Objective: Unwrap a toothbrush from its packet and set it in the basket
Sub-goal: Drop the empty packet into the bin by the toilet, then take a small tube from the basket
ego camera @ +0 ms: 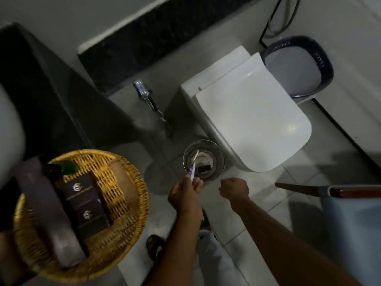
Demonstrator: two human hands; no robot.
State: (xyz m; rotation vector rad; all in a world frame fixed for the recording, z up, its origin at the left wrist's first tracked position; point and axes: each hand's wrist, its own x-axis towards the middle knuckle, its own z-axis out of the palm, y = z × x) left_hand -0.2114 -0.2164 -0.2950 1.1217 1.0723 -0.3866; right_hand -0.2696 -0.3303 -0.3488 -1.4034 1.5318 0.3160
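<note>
My left hand (pixel 184 194) grips a white toothbrush (pixel 193 167) with purple markings by its lower end; the brush points up and away, over a small round bin (pixel 216 150) on the floor. A dark packet piece (pixel 204 168) lies inside that bin. My right hand (pixel 235 189) hovers to the right of the bin, fingers curled loosely, nothing visible in it. The round wicker basket (pixel 127 176) sits at the lower left on a dark counter, holding dark boxes (pixel 86 205), a green bottle (pixel 66 169) and rolled towels.
A white toilet (pixel 253 116) with its lid down stands behind the bin. A purple-rimmed pail (pixel 296 67) is at the far right, a spray hose (pixel 148 98) on the floor left of the toilet. A wooden-edged object (pixel 329 191) juts in at right.
</note>
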